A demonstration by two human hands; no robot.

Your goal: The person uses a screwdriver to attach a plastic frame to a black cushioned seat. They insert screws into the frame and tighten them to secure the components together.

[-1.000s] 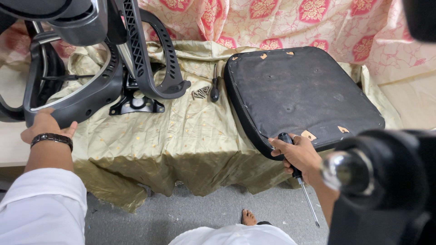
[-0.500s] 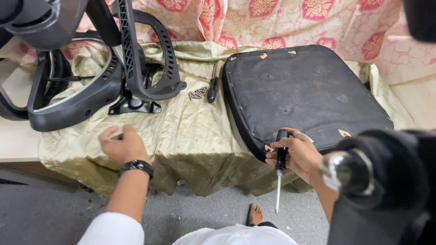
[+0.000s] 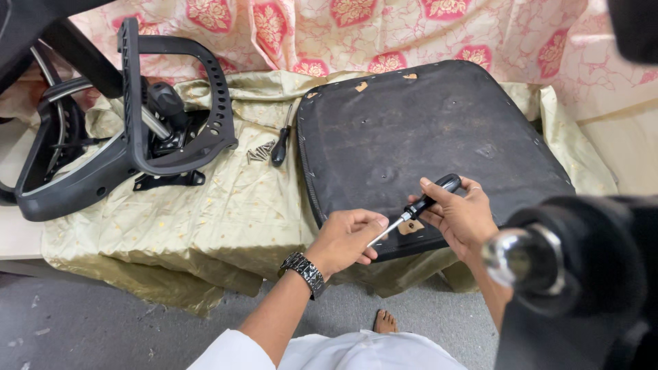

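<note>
**Screwdriver in both hands over the detached seat pad**

At centre frame the right hand (image 3: pixel 460 218) has its fingers clamped on the black handle of a screwdriver (image 3: pixel 418 207), while the left hand (image 3: pixel 346 236) pinches its metal shaft near the tip. Both hover over the near edge of the black seat pad (image 3: pixel 418 137), which lies underside up on the gold cloth (image 3: pixel 205 212). The chair frame (image 3: pixel 130 151) sits apart at upper left, with loose screws (image 3: pixel 260 152) and a second screwdriver (image 3: pixel 281 147) between; judging by this, disassembly looks largely done.

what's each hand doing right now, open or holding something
Left hand: closed on the thin metal shaft of the black-handled screwdriver.
Right hand: closed around that screwdriver's black handle, over the black seat pan.
</note>
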